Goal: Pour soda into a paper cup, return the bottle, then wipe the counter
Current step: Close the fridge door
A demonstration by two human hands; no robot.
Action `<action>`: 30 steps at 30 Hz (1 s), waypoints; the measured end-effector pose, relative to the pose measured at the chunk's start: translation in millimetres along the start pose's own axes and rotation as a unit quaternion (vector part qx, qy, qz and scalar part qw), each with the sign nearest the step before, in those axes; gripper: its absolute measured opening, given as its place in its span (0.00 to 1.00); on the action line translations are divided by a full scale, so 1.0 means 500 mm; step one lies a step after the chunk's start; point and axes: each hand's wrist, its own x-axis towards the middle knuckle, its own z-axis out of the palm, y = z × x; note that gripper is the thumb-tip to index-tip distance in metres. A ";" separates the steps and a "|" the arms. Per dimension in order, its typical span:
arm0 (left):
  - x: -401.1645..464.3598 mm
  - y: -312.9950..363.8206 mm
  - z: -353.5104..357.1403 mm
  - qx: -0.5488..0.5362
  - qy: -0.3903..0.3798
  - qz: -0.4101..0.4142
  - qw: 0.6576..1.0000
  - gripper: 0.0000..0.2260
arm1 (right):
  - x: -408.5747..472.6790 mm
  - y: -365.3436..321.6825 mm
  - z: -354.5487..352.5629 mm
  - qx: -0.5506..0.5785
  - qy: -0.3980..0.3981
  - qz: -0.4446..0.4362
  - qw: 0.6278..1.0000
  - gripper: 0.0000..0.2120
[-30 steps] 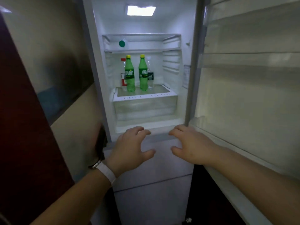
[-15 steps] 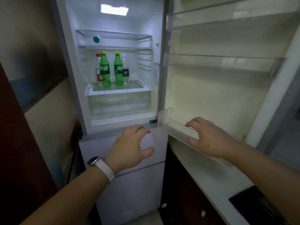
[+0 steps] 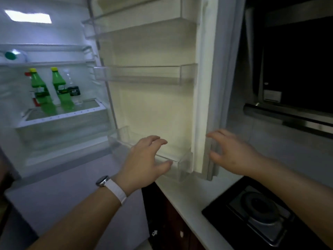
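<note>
Fridge [image 3: 59, 141] stood open, interior light on. Door [image 3: 153, 109] swung wide to the right of the fridge, its clear racks holding nothing visible.

Soda: two green bottles [image 3: 41, 92] with yellow caps stood upright side by side on the shelf inside the fridge, above the drawer. A red-labelled bottle stood just behind the left one and a clear bottle with a dark label [image 3: 73, 89] just right of the pair. Which bottle was meant for pouring could not be told.

Left hand [image 3: 144, 161] hovered spread and loose in front of the lowest door rack, right of the fridge cavity, holding nothing. A watch on a white band [image 3: 111, 186] sat at that wrist. Right hand [image 3: 232, 150] was also slack, fingers curled near the outer edge of the door; whether it touched that edge could not be told. It held nothing.

Surface [image 3: 182, 192] ran below the door, right of the fridge, pale and bare where visible, with a stove burner [image 3: 259, 208] set in further right. No paper cup and no cloth in view.

Progress, as judged: both green bottles looked full and capped, so the pour seemed not yet begun. Everything seemed left to do: take a bottle out, pour, put it back, wipe the surface. The alternative, that the bottle was already returned and only wiping remained, could not be ruled out.
</note>
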 end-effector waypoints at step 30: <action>0.015 0.160 0.046 0.091 0.060 -0.018 0.994 0.23 | 0.019 0.177 0.057 0.150 -0.004 -0.100 0.984 0.36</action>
